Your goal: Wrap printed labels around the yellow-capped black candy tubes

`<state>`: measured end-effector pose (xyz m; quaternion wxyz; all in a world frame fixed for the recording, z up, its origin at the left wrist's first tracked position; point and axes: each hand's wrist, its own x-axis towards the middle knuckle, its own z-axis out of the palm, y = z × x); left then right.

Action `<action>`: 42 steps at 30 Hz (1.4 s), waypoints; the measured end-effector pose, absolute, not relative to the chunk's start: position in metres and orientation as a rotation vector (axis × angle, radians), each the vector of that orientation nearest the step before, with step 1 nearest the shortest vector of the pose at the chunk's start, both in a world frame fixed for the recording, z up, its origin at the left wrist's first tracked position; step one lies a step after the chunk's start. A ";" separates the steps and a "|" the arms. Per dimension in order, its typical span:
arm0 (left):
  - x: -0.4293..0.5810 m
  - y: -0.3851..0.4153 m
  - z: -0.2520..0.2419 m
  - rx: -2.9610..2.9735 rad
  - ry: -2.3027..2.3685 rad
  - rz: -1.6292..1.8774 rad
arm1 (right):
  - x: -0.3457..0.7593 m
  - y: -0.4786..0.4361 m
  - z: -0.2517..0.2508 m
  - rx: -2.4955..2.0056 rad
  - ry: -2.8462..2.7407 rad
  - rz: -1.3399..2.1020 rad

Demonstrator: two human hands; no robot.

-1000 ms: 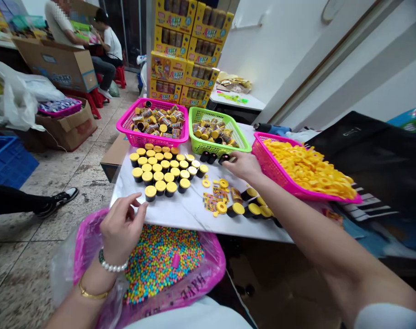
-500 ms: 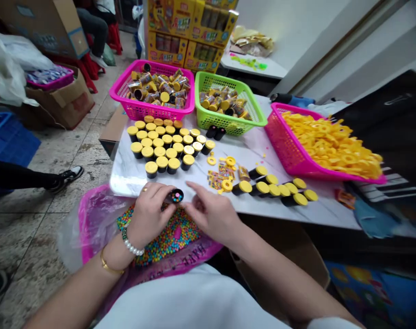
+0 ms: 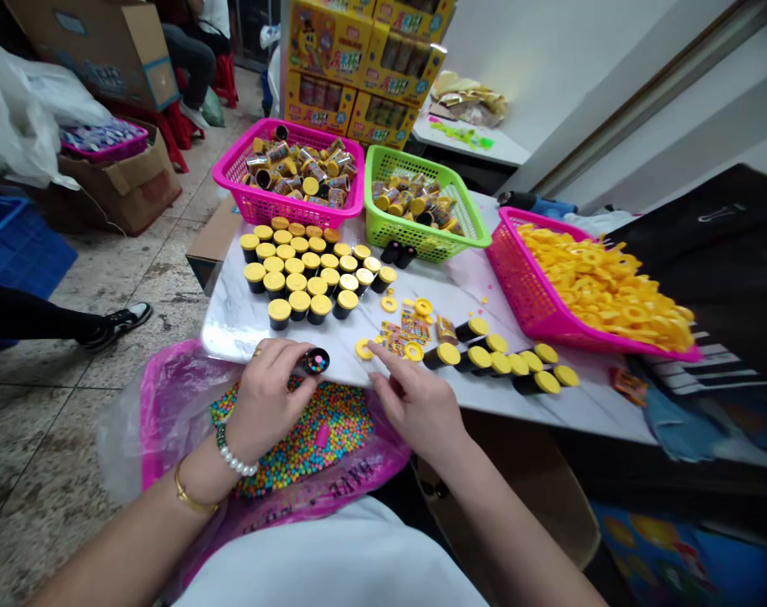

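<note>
My left hand (image 3: pixel 266 396) is wrapped round a small black pot (image 3: pixel 316 362) filled with coloured candy beads, held over the table's front edge. My right hand (image 3: pixel 415 405) reaches forward with fingers stretched toward a loose yellow ring lid (image 3: pixel 363 348) on the white table (image 3: pixel 244 324); whether a fingertip touches it is unclear. A pink basin lined with plastic (image 3: pixel 168 405) holds many coloured candy beads (image 3: pixel 308 430) on my lap. Several capped black pots (image 3: pixel 301 274) stand in rows on the table.
A pink basket of pots (image 3: pixel 288 173), a green basket (image 3: pixel 421 206) and a pink basket of yellow lids (image 3: pixel 586 282) line the back. Capped pots lie in a row (image 3: pixel 503 362) at right. Yellow cartons (image 3: pixel 364 67) stand behind. Another person's leg and shoe (image 3: pixel 115 324) are at left.
My right hand came back from the far pots to the table's front edge and now stretches toward a yellow lid. My left hand took hold of a candy-filled pot.
</note>
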<state>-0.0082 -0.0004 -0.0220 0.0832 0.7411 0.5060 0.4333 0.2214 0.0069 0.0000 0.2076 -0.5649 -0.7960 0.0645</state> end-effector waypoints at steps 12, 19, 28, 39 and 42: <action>-0.002 0.001 -0.020 2.168 1.540 1.296 | 0.212 0.056 0.012 -1.224 -2.278 0.261; -0.003 0.001 -0.020 2.153 1.554 1.256 | 0.186 0.046 0.031 -1.168 -2.204 0.901; -0.004 0.002 -0.021 2.144 1.530 1.275 | 0.175 0.059 0.023 -1.251 -1.423 1.864; -0.004 0.000 -0.018 2.142 1.549 1.171 | 0.160 0.055 0.024 -1.380 -1.145 1.815; -0.006 -0.002 -0.001 2.044 1.530 1.030 | 0.159 0.055 0.024 -1.400 -1.124 1.838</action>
